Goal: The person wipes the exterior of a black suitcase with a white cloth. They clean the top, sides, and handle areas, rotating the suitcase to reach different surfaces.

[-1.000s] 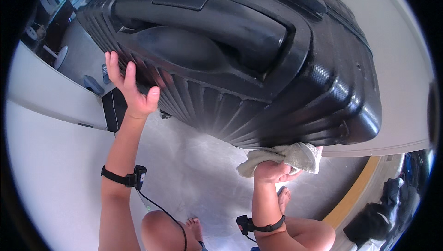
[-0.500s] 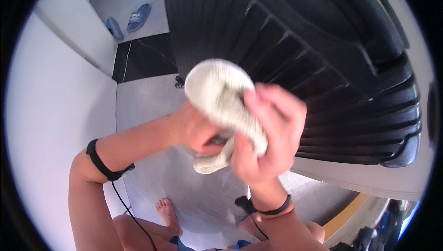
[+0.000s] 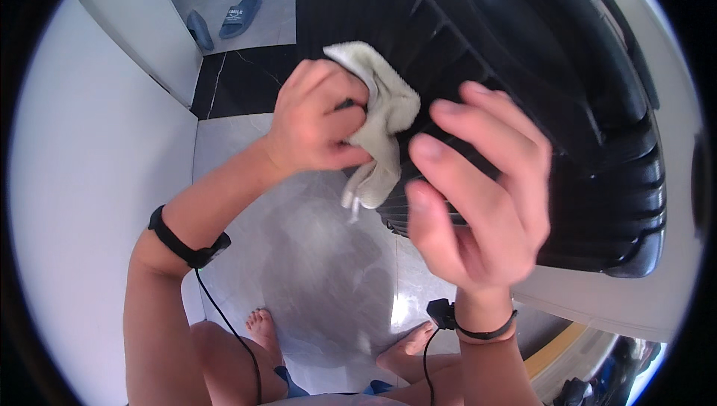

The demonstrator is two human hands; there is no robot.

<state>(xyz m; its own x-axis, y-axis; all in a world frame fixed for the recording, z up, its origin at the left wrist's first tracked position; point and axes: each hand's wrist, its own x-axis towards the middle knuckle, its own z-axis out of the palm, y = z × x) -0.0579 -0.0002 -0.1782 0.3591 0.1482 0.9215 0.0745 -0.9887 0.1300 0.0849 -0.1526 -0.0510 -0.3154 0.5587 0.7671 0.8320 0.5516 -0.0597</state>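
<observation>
My left hand (image 3: 317,118) is closed on a cream-coloured cloth (image 3: 385,100), which hangs from the fingers in loose folds with one corner drooping. Just beyond the cloth stands a black ribbed suitcase (image 3: 448,55), large and hard-shelled; whether the cloth touches it I cannot tell. To the right, my right hand (image 3: 485,189) is raised in front of the suitcase, fingers apart and curved, holding nothing. A small gap separates its fingertips from the cloth.
Grey floor tiles (image 3: 299,256) lie below, with a black marble threshold strip (image 3: 243,81) ahead. Beyond it are blue-grey slippers (image 3: 240,16). A white door or panel (image 3: 97,144) rises on the left. Dark items (image 3: 612,376) are bunched at the lower right.
My right hand has let go of the cloth and moved right, its fingers now spread. My left hand has moved forward with the cloth, which was bunched between both hands and now hangs looser.
</observation>
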